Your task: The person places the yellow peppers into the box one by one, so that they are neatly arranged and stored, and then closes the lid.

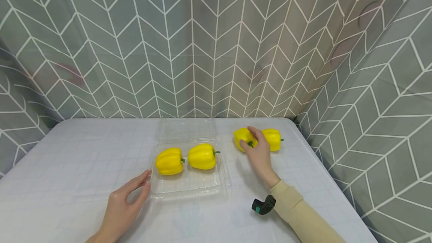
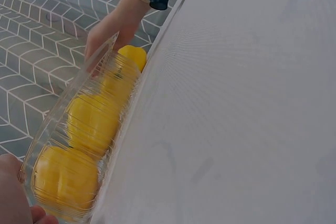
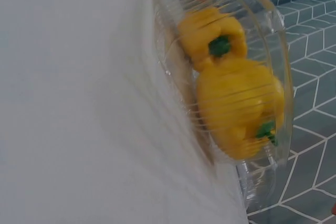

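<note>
A clear plastic clamshell container (image 1: 187, 187) lies with its lid folded back, holding two yellow bell peppers, one on the left (image 1: 169, 161) and one on the right (image 1: 202, 156). My left hand (image 1: 123, 201) is at the container's left side, fingertips and thumb right at its wall, fingers relaxed. To the right of the container, my right hand (image 1: 259, 153) reaches over another yellow bell pepper (image 1: 240, 137), thumb and fingers spread across it and partly hiding it. Just behind that hand sits one more yellow bell pepper (image 1: 274, 140), stem pointing right.
The container's transparent lid (image 1: 186, 129) extends toward the back of the table. A white cloth (image 1: 84, 160) covers the table. Patterned grey curtains (image 1: 202, 48) hang behind it and along the right side. A black device (image 1: 264, 204) is worn at my right wrist.
</note>
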A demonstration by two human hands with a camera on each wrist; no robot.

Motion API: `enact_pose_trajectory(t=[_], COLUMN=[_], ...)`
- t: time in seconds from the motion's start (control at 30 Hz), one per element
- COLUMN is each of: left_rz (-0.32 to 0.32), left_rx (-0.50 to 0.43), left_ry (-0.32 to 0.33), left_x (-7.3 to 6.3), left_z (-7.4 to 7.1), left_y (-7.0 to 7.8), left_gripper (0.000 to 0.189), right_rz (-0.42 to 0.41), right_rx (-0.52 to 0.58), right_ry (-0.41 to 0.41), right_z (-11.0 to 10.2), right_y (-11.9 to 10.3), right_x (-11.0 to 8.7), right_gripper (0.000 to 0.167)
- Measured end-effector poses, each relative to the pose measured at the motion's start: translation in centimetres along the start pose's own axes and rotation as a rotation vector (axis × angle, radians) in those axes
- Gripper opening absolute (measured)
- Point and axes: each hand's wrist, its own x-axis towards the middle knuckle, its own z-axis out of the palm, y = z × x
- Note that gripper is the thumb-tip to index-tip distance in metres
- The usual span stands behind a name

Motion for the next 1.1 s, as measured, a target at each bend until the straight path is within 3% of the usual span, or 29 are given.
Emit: enact_pose_trajectory(t=[0.3,1.1], left_rz=[-0.014,0.0], left_rx=[-0.001,0.011], left_ry=[-0.004,-0.012], left_x=[0.0,0.0], left_z=[0.0,-0.1], left_y=[-0.1,-0.6], left_gripper=[0.041,0.042], right_rz=[0.037,0.03], right_rx=[-0.071,-0.173], right_ry=[0.067,0.091], right_z=[-0.1,0.8], right_y=[0.7,2.8], right_x=[0.4,0.5], right_gripper=[0.06,0.077])
